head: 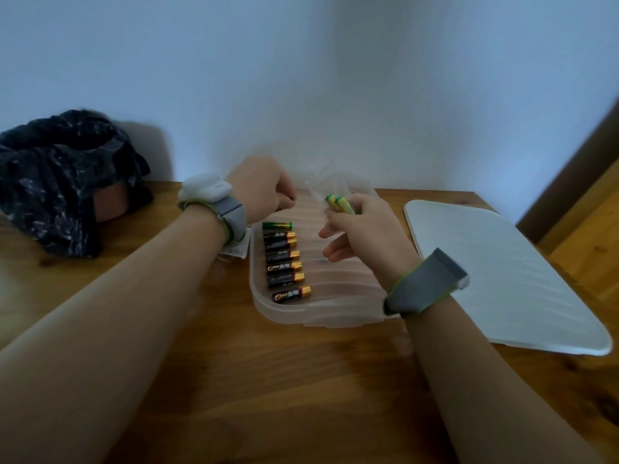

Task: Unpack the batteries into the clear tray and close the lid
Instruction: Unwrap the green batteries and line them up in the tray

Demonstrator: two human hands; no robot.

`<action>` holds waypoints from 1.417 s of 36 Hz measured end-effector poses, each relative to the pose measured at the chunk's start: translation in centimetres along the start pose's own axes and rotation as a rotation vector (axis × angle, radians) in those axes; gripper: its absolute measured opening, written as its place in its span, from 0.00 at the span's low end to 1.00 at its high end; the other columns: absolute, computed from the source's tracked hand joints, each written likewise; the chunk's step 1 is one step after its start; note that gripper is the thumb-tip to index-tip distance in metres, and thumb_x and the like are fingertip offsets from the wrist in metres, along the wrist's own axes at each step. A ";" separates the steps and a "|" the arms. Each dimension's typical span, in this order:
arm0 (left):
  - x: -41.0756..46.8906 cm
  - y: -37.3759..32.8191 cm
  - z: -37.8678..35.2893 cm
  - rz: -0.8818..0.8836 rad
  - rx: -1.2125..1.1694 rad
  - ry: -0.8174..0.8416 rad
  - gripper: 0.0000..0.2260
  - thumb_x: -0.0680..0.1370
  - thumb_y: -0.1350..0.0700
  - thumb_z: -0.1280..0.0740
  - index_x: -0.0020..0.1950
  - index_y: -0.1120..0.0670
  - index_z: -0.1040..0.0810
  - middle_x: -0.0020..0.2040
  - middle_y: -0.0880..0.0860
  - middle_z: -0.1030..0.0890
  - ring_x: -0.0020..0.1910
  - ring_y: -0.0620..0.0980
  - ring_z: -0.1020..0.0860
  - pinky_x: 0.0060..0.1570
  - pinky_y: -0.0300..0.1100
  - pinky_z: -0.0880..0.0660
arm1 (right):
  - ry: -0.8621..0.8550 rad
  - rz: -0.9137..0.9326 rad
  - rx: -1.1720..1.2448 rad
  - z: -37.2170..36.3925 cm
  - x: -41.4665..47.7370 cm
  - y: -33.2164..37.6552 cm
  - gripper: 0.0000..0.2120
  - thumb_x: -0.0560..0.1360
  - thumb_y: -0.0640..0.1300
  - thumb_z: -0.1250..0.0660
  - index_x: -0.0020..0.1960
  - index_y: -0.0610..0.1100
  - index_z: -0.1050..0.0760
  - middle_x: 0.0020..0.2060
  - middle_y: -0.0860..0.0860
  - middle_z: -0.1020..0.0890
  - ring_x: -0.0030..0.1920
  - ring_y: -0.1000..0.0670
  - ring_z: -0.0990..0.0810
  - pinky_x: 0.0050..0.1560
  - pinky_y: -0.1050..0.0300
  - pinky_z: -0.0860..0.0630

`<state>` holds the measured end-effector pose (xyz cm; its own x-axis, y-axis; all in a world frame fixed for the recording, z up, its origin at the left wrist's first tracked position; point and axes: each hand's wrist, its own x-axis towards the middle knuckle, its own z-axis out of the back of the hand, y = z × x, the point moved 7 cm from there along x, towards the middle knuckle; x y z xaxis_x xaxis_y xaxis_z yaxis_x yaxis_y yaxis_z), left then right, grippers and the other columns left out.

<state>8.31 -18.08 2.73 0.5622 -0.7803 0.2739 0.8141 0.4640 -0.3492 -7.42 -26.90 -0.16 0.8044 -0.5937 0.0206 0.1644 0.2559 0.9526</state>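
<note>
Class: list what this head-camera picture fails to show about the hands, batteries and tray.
All in the head view.
Left hand: fingertips hidden behind its own back.
Green batteries in right hand: fingers hide any beyond two.
Black batteries: labels too small.
Clear tray: right wristband covers its near corner.

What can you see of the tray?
The tray is clear, ribbed plastic with rounded corners, lying flat and open on the table. Seven batteries lie in the grooves along its left side, one green, six black and gold. The right hand, holding two more batteries, and the left hand are above its far end. The lid lies apart, to its right.
</note>
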 end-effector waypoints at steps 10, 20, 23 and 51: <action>1.1 0.6 -1.9 0.030 0.080 0.115 0.07 0.75 0.55 0.26 0.53 0.51 0.14 0.50 0.50 0.14 0.50 0.48 0.18 0.55 0.42 0.23 | -0.010 0.024 -0.011 0.2 0.3 -0.1 0.04 0.82 0.41 0.34 0.52 0.40 0.23 0.40 0.43 0.14 0.32 0.43 0.14 0.40 0.44 0.14; 1.2 0.3 -3.1 0.019 0.135 0.136 0.08 0.75 0.53 0.26 0.53 0.48 0.13 0.51 0.47 0.15 0.53 0.48 0.19 0.54 0.40 0.25 | -0.026 0.004 0.017 0.3 0.4 0.0 0.03 0.82 0.39 0.35 0.52 0.40 0.23 0.40 0.42 0.15 0.31 0.42 0.16 0.41 0.43 0.15; 1.1 0.3 -3.0 0.019 0.162 0.118 0.07 0.75 0.52 0.26 0.52 0.47 0.13 0.51 0.46 0.15 0.53 0.47 0.19 0.53 0.40 0.25 | -0.026 0.007 0.020 0.4 0.3 0.2 0.03 0.82 0.39 0.35 0.52 0.40 0.23 0.41 0.41 0.15 0.31 0.42 0.16 0.40 0.44 0.15; -3.1 -2.4 4.7 -0.095 -0.463 -0.141 0.04 0.76 0.56 0.29 0.48 0.47 0.16 0.48 0.46 0.16 0.45 0.44 0.18 0.41 0.34 0.25 | 0.111 0.070 0.053 -1.5 -0.3 0.5 0.05 0.85 0.42 0.37 0.57 0.40 0.29 0.45 0.42 0.14 0.31 0.44 0.19 0.33 0.51 0.19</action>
<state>5.32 -14.84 6.93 0.5286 -0.7313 0.4311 0.7305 0.1331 -0.6699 -6.74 -25.46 -0.14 0.8713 -0.4875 0.0564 0.0778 0.2508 0.9649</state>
